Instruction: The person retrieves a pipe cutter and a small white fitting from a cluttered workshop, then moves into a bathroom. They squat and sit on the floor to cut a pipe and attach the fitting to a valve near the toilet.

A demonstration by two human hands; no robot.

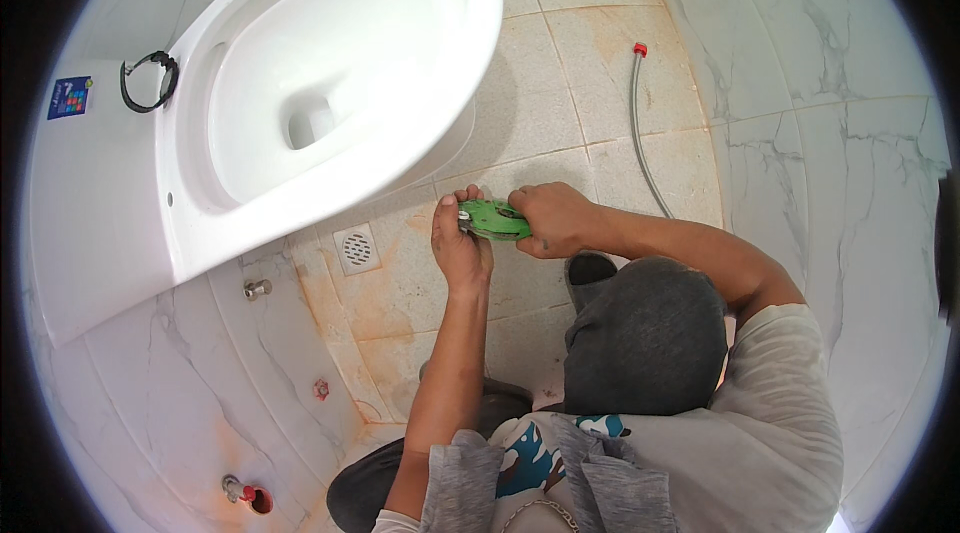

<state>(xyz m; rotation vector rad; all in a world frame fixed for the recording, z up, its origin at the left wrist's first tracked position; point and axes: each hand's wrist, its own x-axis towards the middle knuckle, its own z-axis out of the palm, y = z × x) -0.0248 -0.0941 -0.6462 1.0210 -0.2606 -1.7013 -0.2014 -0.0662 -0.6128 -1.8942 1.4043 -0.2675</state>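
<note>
1. A person crouches on a bathroom floor (600, 63) of beige tiles with rust-orange stains; white marble-look wall tiles (830, 133) rise on the right and lower left.
2. One white toilet (300, 83) fills the upper left, its bowl open, a black cable loop (150, 83) lying on its tank.
3. One small square drain (357, 249) sits in the floor just below the toilet's edge.
4. One grey hose (640, 133) with a red tip lies along the right wall.
5. Both hands meet over the floor, just beside the toilet's base: the left hand (458, 243) and right hand (550, 218) together grasp one green tape measure (493, 219), fingers closed around it.
6. Bare floor lies open above the hands, between toilet and right wall.
7. Three pipe fittings (258, 288) stud the lower-left wall.
</note>
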